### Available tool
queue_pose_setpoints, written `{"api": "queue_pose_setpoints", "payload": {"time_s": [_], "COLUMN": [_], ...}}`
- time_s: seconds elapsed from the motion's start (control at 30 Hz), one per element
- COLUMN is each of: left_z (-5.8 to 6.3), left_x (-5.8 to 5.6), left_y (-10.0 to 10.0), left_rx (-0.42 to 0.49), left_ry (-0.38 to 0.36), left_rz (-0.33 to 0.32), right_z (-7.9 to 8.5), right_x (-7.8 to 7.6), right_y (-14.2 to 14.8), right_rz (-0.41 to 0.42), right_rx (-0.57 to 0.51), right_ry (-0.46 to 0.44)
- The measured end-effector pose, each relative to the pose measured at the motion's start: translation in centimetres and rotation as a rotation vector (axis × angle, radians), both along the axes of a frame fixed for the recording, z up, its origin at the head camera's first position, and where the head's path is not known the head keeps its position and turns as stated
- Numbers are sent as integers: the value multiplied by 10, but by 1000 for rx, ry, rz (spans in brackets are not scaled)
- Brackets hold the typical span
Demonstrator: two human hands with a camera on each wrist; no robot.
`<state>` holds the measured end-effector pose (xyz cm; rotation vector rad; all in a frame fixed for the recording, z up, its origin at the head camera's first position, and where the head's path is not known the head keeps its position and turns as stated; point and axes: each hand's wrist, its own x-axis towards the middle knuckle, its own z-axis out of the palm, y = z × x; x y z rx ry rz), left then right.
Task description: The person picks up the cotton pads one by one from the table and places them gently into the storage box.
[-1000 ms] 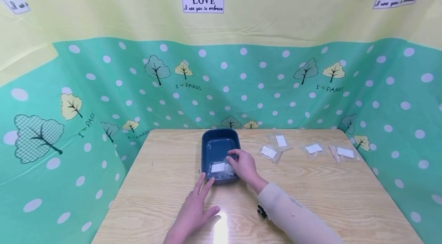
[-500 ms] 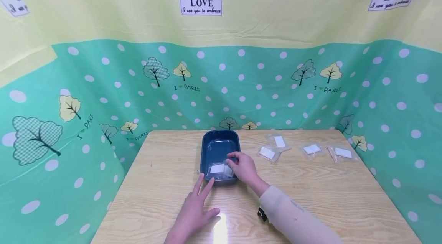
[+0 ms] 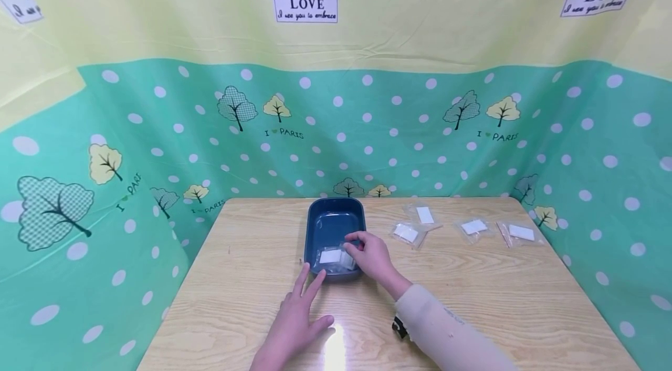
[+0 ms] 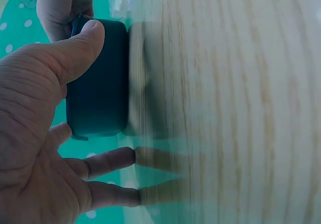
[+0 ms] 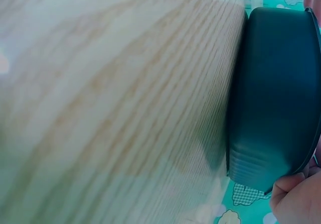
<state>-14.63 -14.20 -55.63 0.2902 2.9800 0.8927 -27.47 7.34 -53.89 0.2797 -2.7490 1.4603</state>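
Note:
A dark blue rectangular bin (image 3: 336,277) stands on the wooden table in the head view. Inside its near end lies a clear zip bag (image 3: 331,256) with a white label. My right hand (image 3: 371,254) reaches over the bin's right rim, thumb and forefinger pinching clear plastic bag (image 3: 347,259) beside that label. My left hand (image 3: 296,312) is spread at the near left corner, two fingertips right at the rim. In the left wrist view, the thumb (image 4: 83,50) overlaps the bin's wall (image 4: 100,93). The right wrist view shows curled fingers (image 5: 288,186) at the bin's edge.
Several clear bags with white labels lie to the right of the bin: two overlapping (image 3: 415,225), one farther along (image 3: 474,227) and one near the right edge (image 3: 521,233). A polka-dot curtain (image 3: 336,126) encloses the table (image 3: 252,231) at the back and sides.
The head view has shifted very slightly. Both hands, the bin and the bags stay in practically the same places.

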Motion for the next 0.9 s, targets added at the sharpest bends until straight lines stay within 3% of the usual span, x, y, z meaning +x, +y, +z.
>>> {"api": "queue_pose_setpoints", "payload": {"time_s": [0.9], "left_z": [-2], "left_x": [0], "left_y": [1], "left_rx": [4], "left_ry": [6], "left_rz": [-2], "right_z": [-4], "right_x": [-2], "right_y": [4], "right_rz": [26], "right_rx": [-65], "right_ry": [-38]}}
